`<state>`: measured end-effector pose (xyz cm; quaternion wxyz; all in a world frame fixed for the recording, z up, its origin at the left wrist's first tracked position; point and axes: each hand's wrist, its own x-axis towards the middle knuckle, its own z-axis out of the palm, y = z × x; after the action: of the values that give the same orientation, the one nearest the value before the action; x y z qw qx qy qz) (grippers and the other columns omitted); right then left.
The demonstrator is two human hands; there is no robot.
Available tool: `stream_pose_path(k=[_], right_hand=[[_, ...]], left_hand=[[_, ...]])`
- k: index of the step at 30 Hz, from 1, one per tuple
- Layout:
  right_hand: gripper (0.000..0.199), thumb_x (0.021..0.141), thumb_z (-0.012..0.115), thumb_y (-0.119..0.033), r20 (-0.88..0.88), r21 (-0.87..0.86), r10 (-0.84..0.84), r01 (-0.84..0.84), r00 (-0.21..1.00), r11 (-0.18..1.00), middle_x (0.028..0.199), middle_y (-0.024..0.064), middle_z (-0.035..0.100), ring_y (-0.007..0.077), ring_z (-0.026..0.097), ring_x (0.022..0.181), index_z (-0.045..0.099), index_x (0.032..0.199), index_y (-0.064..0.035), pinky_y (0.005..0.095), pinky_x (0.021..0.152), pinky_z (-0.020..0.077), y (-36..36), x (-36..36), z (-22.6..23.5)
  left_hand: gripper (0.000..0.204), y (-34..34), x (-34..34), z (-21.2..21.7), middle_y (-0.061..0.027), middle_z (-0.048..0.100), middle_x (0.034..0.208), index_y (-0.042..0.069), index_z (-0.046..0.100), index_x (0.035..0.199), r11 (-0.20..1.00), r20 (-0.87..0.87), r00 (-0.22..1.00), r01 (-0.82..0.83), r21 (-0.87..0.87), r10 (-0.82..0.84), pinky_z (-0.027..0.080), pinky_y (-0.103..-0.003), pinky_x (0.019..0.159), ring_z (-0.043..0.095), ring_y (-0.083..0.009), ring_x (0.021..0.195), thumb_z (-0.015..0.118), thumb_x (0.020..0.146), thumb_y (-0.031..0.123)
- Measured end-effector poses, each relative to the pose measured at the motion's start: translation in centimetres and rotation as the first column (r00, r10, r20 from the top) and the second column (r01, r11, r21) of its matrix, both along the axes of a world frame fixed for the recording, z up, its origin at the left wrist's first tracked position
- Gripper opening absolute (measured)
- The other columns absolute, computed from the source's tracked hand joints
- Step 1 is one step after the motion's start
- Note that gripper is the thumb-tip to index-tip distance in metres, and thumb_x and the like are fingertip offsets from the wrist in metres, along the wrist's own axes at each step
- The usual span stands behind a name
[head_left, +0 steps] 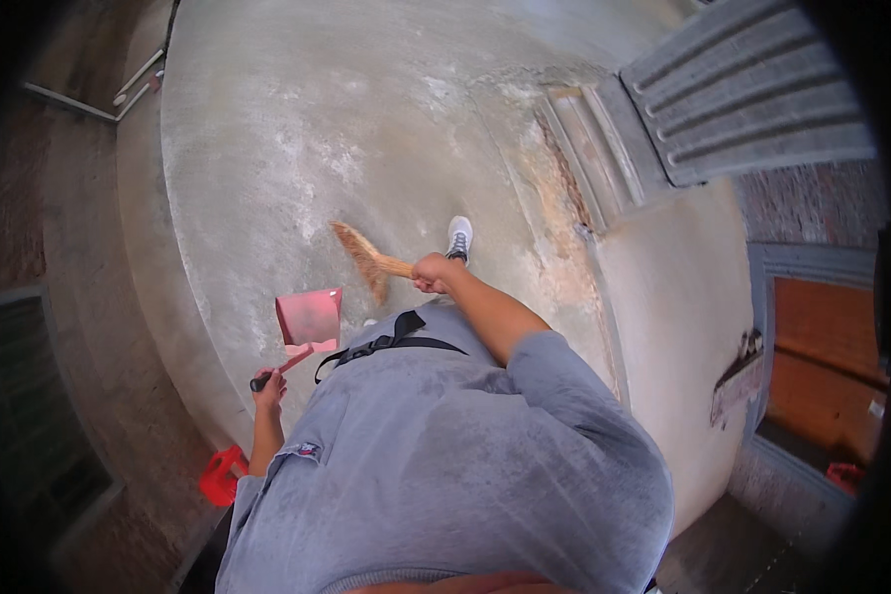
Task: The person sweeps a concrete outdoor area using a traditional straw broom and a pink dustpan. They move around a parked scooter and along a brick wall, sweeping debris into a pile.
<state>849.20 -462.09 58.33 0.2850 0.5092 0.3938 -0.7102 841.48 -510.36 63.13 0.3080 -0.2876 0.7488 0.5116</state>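
Note:
My right hand [432, 273] is closed round the handle of a straw broom [365, 258]. The broom's fanned bristles point left, over the concrete floor. Lower on the left, my left hand [268, 387] grips the handle of a pink dustpan [309, 318]; the handle's dark end sticks out past my fingers. The pan lies left of the bristles and apart from them, its inside facing up. Whether anything lies in the pan is too small to tell.
Worn concrete floor [267, 129] has pale patches. A ribbed grey metal panel [742, 89] stands at upper right, beside a raised ledge [604, 148]. A wall with a window [40, 396] runs along the left. A red plastic object [222, 476] is near my left forearm.

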Motion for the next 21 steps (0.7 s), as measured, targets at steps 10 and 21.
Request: stream_pose_path(k=[10,21], right_hand=[[0.008,0.076,0.049,-0.001,-0.036,-0.024,-0.421,0.420,0.906,0.907,0.061,0.0129,0.051,0.0132,0.040,0.041,0.047,0.084,0.0024,0.0237,0.036,0.0341,33.1,-7.3,-4.0],[0.023,0.073,0.052,-0.006,-0.073,0.889,-0.175,0.144,0.982,0.435,0.072,0.0142,0.059,0.0246,0.059,0.056,0.052,0.095,0.0000,0.0358,0.046,0.0467,53.3,-13.7,-8.4]], left_hand=[[0.014,13.8,-4.7,-0.1,-0.0034,0.057,0.072,0.013,0.051,0.091,0.993,-0.111,0.987,-0.118,-0.007,0.116,0.049,-0.026,0.054,0.058,-0.0145,0.061,0.061,0.082,0.010],[0.015,30.1,-15.7,4.5,-0.0060,0.060,0.074,0.012,0.053,0.096,0.922,-0.096,0.919,-0.386,-0.013,0.383,0.053,-0.028,0.055,0.062,-0.0178,0.064,0.057,0.082,0.007]])
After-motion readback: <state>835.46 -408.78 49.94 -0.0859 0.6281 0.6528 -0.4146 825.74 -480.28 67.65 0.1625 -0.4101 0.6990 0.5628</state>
